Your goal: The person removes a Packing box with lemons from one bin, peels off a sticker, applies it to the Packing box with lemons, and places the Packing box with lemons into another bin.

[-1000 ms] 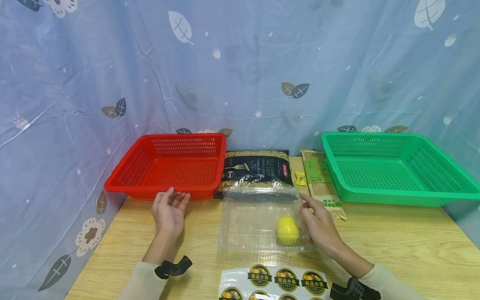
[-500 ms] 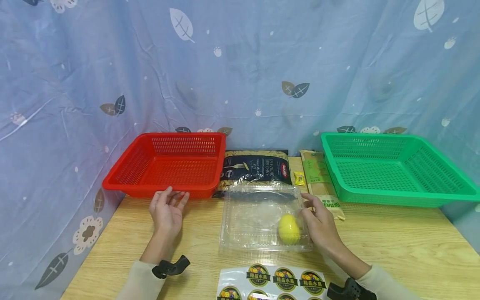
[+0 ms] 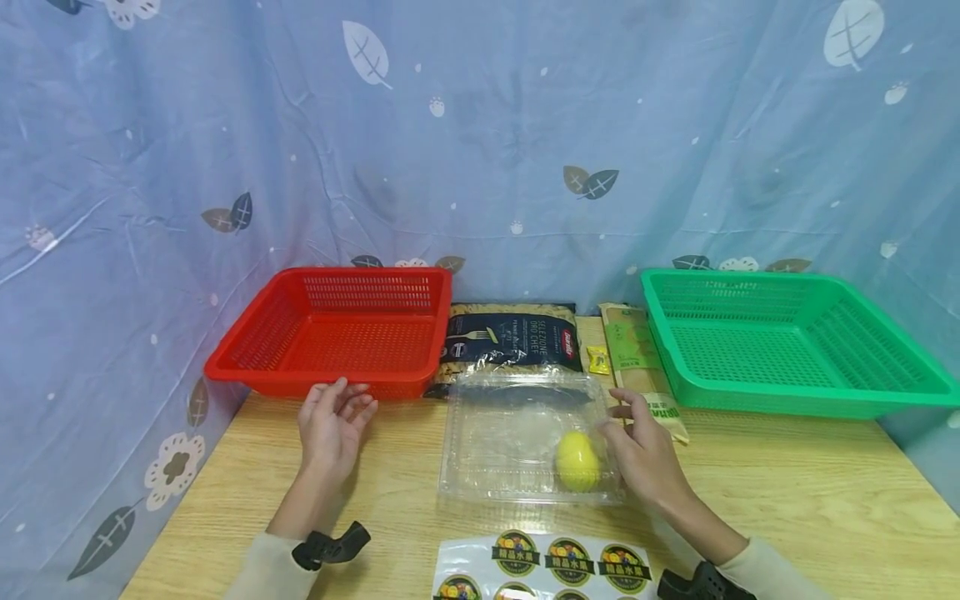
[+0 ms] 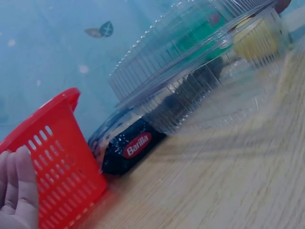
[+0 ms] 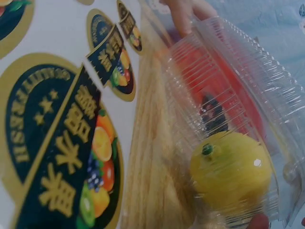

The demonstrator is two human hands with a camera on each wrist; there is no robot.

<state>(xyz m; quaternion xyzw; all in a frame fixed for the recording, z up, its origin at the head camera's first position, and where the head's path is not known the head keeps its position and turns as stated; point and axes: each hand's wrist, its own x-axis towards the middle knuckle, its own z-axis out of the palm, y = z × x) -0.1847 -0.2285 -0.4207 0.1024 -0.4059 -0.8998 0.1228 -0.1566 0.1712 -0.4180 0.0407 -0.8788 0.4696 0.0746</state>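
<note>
A clear plastic clamshell box point(image 3: 495, 450), lid down, lies mid-table with a yellow lemon-like fruit point(image 3: 577, 461) at its right end. In the right wrist view the fruit point(image 5: 231, 171) shows a green stem spot through the ribbed plastic. My right hand point(image 3: 647, 454) is at the box's right side, thumb close to the edge and fingers loosely bent, pinching nothing. Beside the front wall of the red basket point(image 3: 322, 388), my left hand point(image 3: 333, 429) holds nothing, its fingers relaxed. In the left wrist view its fingers point(image 4: 25, 181) overlap the basket wall.
Behind the box lies a pasta bag point(image 3: 513, 337), with a small yellow packet point(image 3: 598, 359) and a tan-and-green pack point(image 3: 637, 354) to its right. A green basket point(image 3: 780, 400) stands back right. A sheet of round fruit stickers point(image 3: 468, 554) lies in front. A blue curtain point(image 3: 480, 150) hangs behind.
My left fingers have curled in a little by the red basket. My right fingertips have shifted slightly rightward, away from the box's edge. Box and fruit stay in place.
</note>
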